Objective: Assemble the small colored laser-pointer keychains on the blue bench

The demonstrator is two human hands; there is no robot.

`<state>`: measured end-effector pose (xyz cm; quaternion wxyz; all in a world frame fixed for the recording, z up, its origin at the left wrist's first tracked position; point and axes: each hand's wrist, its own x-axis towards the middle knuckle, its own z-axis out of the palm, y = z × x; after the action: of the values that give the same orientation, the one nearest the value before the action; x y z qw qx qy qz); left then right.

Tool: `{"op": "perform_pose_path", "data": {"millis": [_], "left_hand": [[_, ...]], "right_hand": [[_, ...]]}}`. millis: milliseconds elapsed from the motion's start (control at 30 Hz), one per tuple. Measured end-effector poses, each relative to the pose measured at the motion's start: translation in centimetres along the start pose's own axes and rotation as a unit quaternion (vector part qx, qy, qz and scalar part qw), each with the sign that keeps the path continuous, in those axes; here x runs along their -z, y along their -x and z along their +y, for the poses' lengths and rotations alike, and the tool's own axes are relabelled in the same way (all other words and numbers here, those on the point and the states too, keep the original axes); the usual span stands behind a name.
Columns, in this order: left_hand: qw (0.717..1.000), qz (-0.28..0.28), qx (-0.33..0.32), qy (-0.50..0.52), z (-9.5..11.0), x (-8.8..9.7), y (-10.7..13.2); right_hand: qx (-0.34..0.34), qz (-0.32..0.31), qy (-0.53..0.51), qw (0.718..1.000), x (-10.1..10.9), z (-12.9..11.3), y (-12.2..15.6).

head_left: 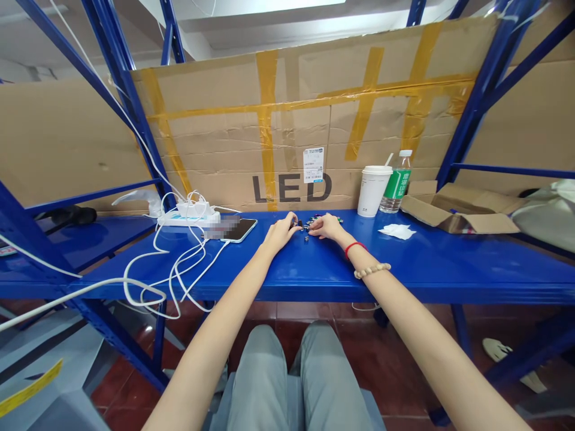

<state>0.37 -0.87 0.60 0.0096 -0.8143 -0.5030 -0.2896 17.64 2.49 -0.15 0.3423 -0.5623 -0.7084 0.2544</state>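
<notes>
Both my arms reach forward onto a blue metal shelf (314, 269). My left hand (282, 229) rests on the shelf with its fingers curled, pinching a small dark piece I cannot make out. My right hand (326, 227) lies beside it, fingers bent down over a heap of several small dark and coloured parts (309, 225). The two hands nearly touch over the heap. A red string and a bead bracelet (372, 270) sit on my right wrist.
A phone (239, 230) lies left of my hands, next to a white power strip (188, 216) with looping white cables. A white paper cup (372, 190), a green-labelled bottle (397, 182), a crumpled tissue (396, 231) and an open cardboard box (458, 209) stand to the right. Taped cardboard (291, 131) walls the back.
</notes>
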Motion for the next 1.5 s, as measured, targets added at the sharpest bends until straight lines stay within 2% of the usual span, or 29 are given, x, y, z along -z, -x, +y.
{"op": "perform_pose_path", "data": {"millis": [233,433,767,967,1133,1400,1500], "left_hand": [[1.000,0.003,0.000,0.019,-0.26,-0.05,0.12],[1.000,-0.022,0.001,0.011,-0.51,-0.26,-0.02],[0.999,-0.015,-0.025,-0.025,-0.22,0.06,0.27],[0.999,-0.019,-0.013,-0.038,0.07,0.26,0.44],[0.999,-0.019,-0.005,-0.035,0.14,0.27,0.46],[0.999,-0.019,0.011,-0.048,0.16,0.18,0.41],[0.999,-0.016,0.011,-0.044,0.11,0.12,0.39]], "right_hand": [[0.031,0.005,0.122,0.992,0.27,0.17,0.11],[0.061,0.014,0.191,0.980,0.36,-0.36,0.50],[0.076,0.035,0.136,0.987,0.17,-0.41,0.52],[0.121,0.056,0.160,0.978,0.14,-0.25,0.34],[0.128,0.061,0.174,0.974,0.00,0.02,0.01],[0.132,0.012,0.148,0.980,-0.02,0.19,0.03],[0.136,0.018,0.148,0.979,-0.06,0.20,0.00]]}}
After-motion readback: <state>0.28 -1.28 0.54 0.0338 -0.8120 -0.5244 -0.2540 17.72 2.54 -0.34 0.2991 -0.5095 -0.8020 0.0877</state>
